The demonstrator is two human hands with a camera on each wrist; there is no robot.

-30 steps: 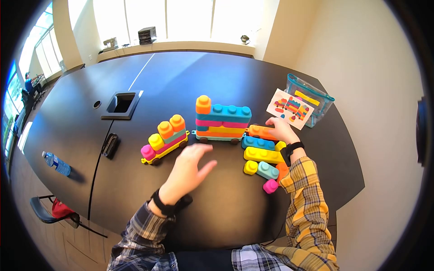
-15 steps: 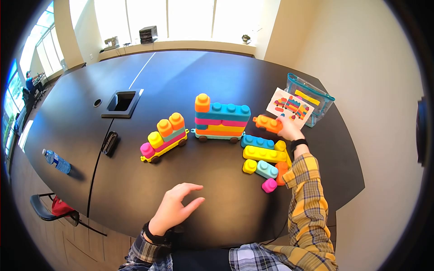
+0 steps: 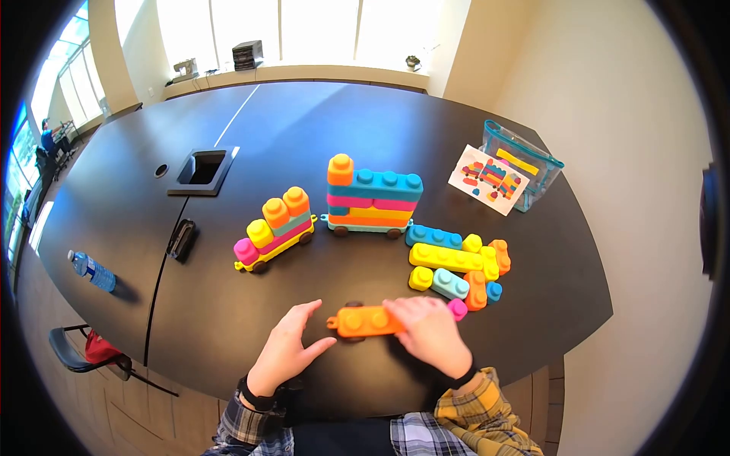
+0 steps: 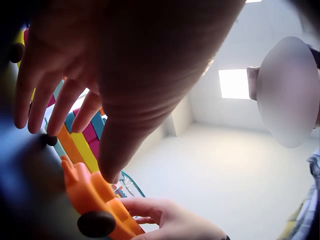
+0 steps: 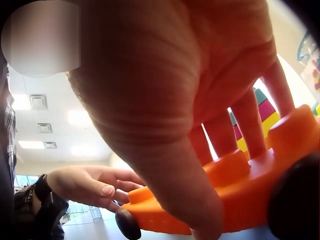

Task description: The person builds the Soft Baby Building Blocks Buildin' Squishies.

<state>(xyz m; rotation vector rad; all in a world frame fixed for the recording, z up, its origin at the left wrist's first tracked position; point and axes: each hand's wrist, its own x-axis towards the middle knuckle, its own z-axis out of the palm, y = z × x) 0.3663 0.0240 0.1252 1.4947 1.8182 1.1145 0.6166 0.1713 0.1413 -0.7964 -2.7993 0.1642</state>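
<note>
An orange train-car base (image 3: 363,321) with round studs, dark wheels and a hook at its left end is at the near middle of the table. My right hand (image 3: 432,333) grips its right end; in the right wrist view the thumb lies along one side of the orange base (image 5: 245,205) and the fingers reach over the other. Just left of the hook, my left hand (image 3: 283,351) holds nothing, its thumb and fingers spread apart. From the left wrist view, that hand's thumb overlaps the studs of the orange base (image 4: 86,194).
Farther back stand a tall block-built car (image 3: 374,204) and a smaller yellow-based car (image 3: 277,235). Loose blocks, among them a long yellow one (image 3: 445,258), lie to the right. Beyond them are a picture card (image 3: 488,181) and a clear pouch (image 3: 540,178). A water bottle (image 3: 91,271) stands far left.
The right hand picked up the orange base beside the loose blocks and brought it toward the body, to the near middle. The left hand drew back toward the body, then stayed near there.
</note>
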